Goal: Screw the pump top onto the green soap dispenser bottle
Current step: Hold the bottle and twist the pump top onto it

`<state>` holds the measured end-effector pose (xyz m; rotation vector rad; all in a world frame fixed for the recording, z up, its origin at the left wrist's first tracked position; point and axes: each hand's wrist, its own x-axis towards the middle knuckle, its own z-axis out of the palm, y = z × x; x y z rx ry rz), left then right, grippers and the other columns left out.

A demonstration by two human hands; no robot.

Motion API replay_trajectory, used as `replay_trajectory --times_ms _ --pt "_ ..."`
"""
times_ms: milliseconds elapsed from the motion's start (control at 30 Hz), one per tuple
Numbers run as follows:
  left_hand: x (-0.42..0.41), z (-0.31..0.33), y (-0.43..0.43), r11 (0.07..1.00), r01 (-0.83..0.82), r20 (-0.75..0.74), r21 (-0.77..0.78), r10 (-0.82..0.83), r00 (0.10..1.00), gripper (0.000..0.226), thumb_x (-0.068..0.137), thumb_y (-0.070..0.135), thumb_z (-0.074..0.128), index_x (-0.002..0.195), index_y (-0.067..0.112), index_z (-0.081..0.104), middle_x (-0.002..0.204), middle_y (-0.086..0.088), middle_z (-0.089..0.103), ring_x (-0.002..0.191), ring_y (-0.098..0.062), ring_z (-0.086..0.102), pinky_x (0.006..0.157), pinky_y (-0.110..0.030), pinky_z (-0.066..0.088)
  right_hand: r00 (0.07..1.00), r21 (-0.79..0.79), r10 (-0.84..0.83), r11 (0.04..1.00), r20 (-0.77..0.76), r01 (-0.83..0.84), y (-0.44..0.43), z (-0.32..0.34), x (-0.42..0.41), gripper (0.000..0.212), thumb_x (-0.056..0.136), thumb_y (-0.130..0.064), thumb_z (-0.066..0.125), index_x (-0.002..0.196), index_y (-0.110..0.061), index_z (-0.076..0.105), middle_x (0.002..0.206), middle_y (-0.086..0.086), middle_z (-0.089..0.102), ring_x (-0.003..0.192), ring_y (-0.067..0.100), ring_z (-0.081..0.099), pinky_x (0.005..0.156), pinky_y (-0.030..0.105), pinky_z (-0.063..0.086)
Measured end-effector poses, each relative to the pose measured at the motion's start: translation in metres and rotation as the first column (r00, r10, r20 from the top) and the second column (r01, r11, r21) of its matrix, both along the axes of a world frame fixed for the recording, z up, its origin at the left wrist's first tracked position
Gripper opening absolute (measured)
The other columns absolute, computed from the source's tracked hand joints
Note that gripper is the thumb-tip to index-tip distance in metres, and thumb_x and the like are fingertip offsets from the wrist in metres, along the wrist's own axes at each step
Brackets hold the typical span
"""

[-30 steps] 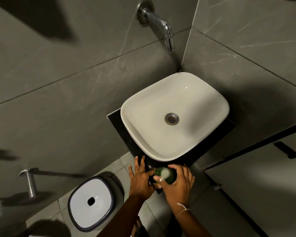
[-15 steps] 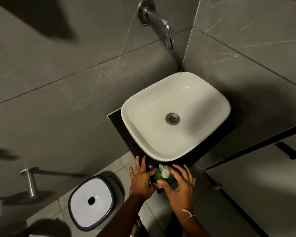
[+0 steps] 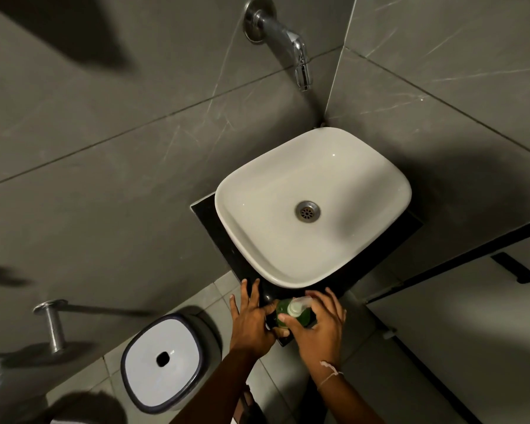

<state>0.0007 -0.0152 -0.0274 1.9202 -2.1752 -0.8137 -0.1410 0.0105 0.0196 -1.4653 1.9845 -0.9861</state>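
The green soap dispenser bottle [image 3: 303,317] stands upright on the near corner of the black counter [image 3: 210,221], just in front of the white basin. A white pump top [image 3: 296,306] sits on its neck, the nozzle pointing up and right, blurred. My left hand [image 3: 251,321] steadies the bottle from the left, thumb against its side and fingers spread over the counter edge. My right hand [image 3: 320,327] curls around the pump top and neck from the right, thumb near the collar.
A white basin [image 3: 257,191] with a metal drain fills the counter. A chrome tap [image 3: 291,44] juts from the grey tiled wall above. Below left on the floor stands a white-lidded bin [image 3: 162,361]; a metal holder [image 3: 51,324] sticks out of the left wall.
The pump nozzle has swung round from pointing down-left to pointing up-right as my right hand twisted around it. My left hand has stayed against the bottle.
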Motion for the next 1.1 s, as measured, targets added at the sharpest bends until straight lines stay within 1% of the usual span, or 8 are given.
replay_trajectory --times_ms 133,300,433,533,633,900,1000,1100 --pt "0.000 0.000 0.001 1.000 -0.019 -0.021 -0.018 0.018 1.000 0.031 0.067 0.037 0.071 0.098 0.032 0.066 0.160 -0.004 0.006 0.143 -0.025 -0.020 0.114 -0.061 -0.003 0.996 -0.015 -0.078 0.997 0.044 0.079 -0.004 0.003 0.010 0.054 0.051 -0.060 0.078 0.079 -0.021 0.055 0.096 -0.001 0.059 0.104 0.026 0.051 0.084 0.056 0.047" --pt "0.000 -0.003 0.000 1.000 0.009 0.009 -0.018 -0.008 1.000 0.041 0.068 0.041 0.065 0.109 0.036 0.063 0.160 -0.004 0.004 0.143 -0.026 -0.021 0.114 -0.060 -0.005 0.999 -0.039 0.024 0.999 0.046 -0.022 0.006 0.000 -0.001 0.054 0.057 -0.063 0.075 0.104 -0.039 0.064 0.115 -0.012 0.059 0.127 0.019 0.043 0.102 0.055 0.036" --pt "0.001 -0.003 -0.001 1.000 0.014 0.016 -0.009 -0.013 1.000 0.051 0.067 0.050 0.070 0.115 0.037 0.061 0.160 -0.003 0.002 0.142 -0.025 -0.023 0.114 -0.059 -0.007 0.996 -0.060 0.052 0.997 0.069 -0.048 0.002 0.006 -0.003 0.036 0.068 -0.054 0.067 0.101 -0.040 0.070 0.115 -0.035 0.054 0.130 0.014 0.038 0.104 0.059 0.034" --pt "0.001 -0.005 0.000 1.000 0.015 0.024 -0.005 -0.015 1.000 0.057 0.067 0.055 0.070 0.120 0.038 0.058 0.160 -0.003 0.001 0.142 -0.024 -0.024 0.114 -0.059 -0.008 0.992 -0.047 0.120 0.992 0.038 -0.118 0.002 0.007 -0.008 0.039 0.070 -0.055 0.063 0.107 -0.046 0.065 0.118 -0.045 0.048 0.137 0.011 0.032 0.115 0.058 0.017" --pt "0.001 -0.005 0.000 1.000 0.017 0.013 -0.005 -0.017 1.000 0.060 0.067 0.061 0.069 0.122 0.039 0.057 0.160 -0.003 0.001 0.142 -0.024 -0.024 0.114 -0.058 -0.010 0.990 -0.051 0.141 0.989 -0.027 -0.142 -0.001 0.006 -0.013 0.036 0.066 -0.055 0.065 0.100 -0.042 0.070 0.114 -0.039 0.051 0.136 0.013 0.032 0.114 0.061 0.014" --pt "0.001 -0.002 0.000 1.000 0.016 0.024 -0.013 -0.016 1.000 0.050 0.067 0.043 0.069 0.116 0.035 0.061 0.160 -0.004 0.004 0.142 -0.025 -0.023 0.114 -0.059 -0.008 0.999 -0.088 -0.051 0.995 0.003 0.051 0.000 -0.002 0.006 0.047 0.058 -0.057 0.077 0.076 -0.019 0.055 0.095 0.004 0.062 0.106 0.027 0.050 0.084 0.054 0.047" --pt "0.001 -0.002 0.000 1.000 0.017 0.025 -0.005 -0.017 1.000 0.049 0.067 0.042 0.068 0.115 0.036 0.061 0.160 -0.004 0.003 0.143 -0.026 -0.022 0.114 -0.060 -0.007 0.997 -0.034 -0.074 0.997 0.020 0.074 0.000 -0.001 0.008 0.053 0.051 -0.060 0.077 0.079 -0.021 0.055 0.096 0.002 0.061 0.103 0.025 0.049 0.084 0.052 0.046" --pt "0.002 -0.003 -0.001 1.000 0.019 -0.002 -0.020 -0.019 1.000 0.046 0.069 0.043 0.065 0.114 0.037 0.060 0.160 -0.004 0.003 0.142 -0.025 -0.025 0.114 -0.061 -0.007 0.998 -0.022 0.031 0.999 0.049 -0.030 0.005 0.000 -0.001 0.057 0.052 -0.061 0.076 0.100 -0.033 0.064 0.115 -0.011 0.058 0.123 0.019 0.042 0.101 0.050 0.038"
